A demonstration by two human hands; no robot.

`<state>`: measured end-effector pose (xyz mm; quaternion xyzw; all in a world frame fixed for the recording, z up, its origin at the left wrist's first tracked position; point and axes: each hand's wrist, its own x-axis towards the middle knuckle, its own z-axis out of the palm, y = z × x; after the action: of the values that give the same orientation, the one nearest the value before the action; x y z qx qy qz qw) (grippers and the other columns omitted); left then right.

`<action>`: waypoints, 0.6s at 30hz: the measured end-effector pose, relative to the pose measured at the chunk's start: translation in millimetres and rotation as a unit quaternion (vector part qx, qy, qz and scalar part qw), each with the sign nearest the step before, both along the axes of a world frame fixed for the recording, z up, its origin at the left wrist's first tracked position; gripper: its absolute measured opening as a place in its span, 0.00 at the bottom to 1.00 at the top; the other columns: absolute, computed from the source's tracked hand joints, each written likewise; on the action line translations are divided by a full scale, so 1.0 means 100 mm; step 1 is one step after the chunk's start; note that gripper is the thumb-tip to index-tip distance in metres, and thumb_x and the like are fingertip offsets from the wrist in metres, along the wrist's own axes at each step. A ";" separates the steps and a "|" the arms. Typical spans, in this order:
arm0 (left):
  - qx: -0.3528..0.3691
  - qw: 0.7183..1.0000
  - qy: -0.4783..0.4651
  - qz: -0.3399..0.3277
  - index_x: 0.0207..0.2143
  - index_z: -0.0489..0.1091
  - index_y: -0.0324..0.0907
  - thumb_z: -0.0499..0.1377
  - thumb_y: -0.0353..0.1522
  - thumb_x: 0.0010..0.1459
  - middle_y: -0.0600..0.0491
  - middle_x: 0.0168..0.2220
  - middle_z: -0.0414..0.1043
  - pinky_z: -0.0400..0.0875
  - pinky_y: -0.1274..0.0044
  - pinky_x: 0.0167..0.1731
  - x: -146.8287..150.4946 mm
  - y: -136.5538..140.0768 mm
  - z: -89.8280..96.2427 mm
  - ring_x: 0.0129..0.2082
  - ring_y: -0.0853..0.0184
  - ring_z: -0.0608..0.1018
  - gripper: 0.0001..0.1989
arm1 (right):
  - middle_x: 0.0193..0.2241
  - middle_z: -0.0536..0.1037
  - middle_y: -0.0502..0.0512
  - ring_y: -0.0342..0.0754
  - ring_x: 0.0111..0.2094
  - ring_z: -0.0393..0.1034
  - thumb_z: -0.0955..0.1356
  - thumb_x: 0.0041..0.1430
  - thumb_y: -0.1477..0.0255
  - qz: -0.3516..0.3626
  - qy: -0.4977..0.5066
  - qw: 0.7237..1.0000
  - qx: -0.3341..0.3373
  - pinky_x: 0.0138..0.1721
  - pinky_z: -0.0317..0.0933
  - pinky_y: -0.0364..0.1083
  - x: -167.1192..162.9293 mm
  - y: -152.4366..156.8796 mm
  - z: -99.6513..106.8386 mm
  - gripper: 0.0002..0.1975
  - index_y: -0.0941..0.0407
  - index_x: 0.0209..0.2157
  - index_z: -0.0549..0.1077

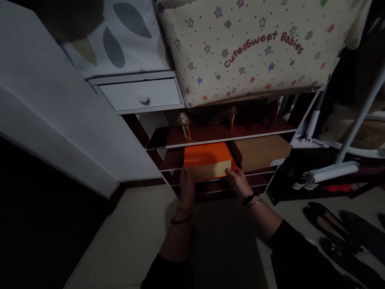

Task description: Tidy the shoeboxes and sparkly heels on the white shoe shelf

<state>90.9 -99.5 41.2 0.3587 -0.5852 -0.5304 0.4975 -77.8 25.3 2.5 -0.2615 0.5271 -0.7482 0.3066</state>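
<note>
The left hand (186, 188) presses flat against the front left corner of an orange box (207, 160), fingers spread along its pale front face, while the right hand (239, 180) cups the front right corner; each grip is half closed on the box, so both hands hold it together. The box sits on a lower shelf (168, 159) of a white shoe rack, its front end jutting out past the shelf edge, just beside a brown cardboard box (260, 151) on its right. On the shelf above stand glittery high-heeled shoes (184, 122). A small white drawer (141, 94) is at the rack's upper left, and a star-printed fabric bin (246, 48) hangs over the top. Dark flat shoes (327, 224) lie on the floor to the right.
</note>
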 end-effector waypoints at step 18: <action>0.022 1.000 0.008 -0.007 0.37 0.71 0.42 0.59 0.60 0.62 0.51 0.36 0.73 0.69 0.73 0.38 -0.23 -0.06 -0.11 0.38 0.63 0.75 0.29 | 0.68 0.68 0.61 0.59 0.71 0.60 0.73 0.56 0.61 0.005 0.122 0.993 0.005 0.75 0.49 0.59 0.01 0.36 0.18 0.39 0.54 0.69 0.67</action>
<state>67.6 -105.8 29.8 0.3612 -0.5719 -0.5499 0.4899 -77.2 61.6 20.1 -0.3518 0.5631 -0.7063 0.2456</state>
